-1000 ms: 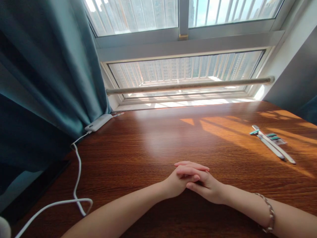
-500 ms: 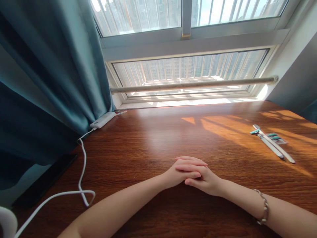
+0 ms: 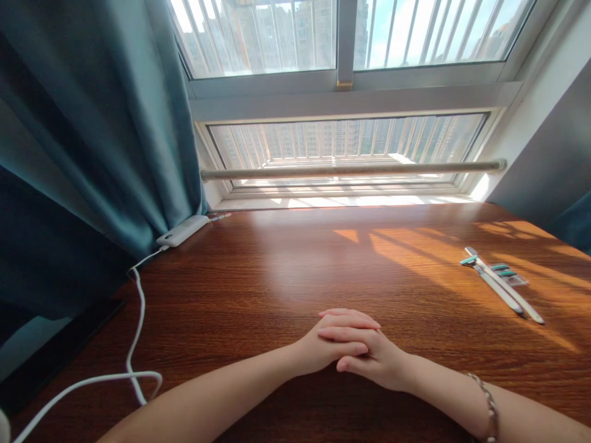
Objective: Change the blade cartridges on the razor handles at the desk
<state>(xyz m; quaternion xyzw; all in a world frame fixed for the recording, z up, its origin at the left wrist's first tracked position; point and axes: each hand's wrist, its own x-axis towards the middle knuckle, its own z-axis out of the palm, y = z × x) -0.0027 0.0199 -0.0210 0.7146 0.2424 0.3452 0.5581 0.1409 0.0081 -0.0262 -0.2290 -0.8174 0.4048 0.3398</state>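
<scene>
My left hand and my right hand rest folded together on the brown wooden table. The fingers overlap, with the right hand's fingers lying over the left hand. Both hands are closed against each other, and no object shows between them. A bracelet circles my right wrist. Apart from the hands, at the right, lies a razor with a teal head. Alongside it is a slim white stick-like handle, its kind unclear. A small clear pack of teal and black razor heads sits just beside them.
A white device with a white cable lies at the left by the blue curtain. A dark flat object is at the far left. Behind the table is a window with a horizontal rail.
The view has tilted up slightly, so the table, hands and razor all appear lower. My hands keep the same folded pose, and nothing was picked up or let go.
</scene>
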